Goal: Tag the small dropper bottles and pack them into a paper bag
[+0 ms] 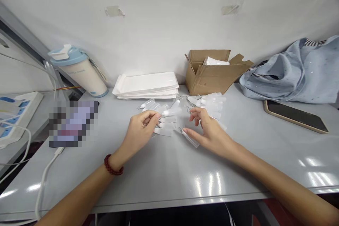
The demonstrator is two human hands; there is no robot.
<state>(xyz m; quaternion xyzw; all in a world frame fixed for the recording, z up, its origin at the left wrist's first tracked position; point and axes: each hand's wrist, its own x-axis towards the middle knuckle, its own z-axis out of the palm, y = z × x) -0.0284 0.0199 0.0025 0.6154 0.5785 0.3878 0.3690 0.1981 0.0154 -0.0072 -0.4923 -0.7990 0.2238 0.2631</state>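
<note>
Several small translucent white bottles [163,132] lie in loose groups at the middle of the grey table. My left hand [143,126] pinches one white bottle [172,112] near its narrow end, with thumb and forefinger together. To the right, my right hand [209,129] is open, its thumb apart from the curled fingers, and nothing is held in it. Another bottle [191,139] lies slanted below the right thumb. More bottles [213,103], with thin strings among them, are spread behind my right hand, in front of the cardboard box.
A stack of white envelopes [148,84] and an open cardboard box [212,79] stand by the wall. At left are a bottle [86,74], a blurred phone [75,123] and a power strip [19,116]. At right lie a phone [296,116] and a blue cloth bag [299,74].
</note>
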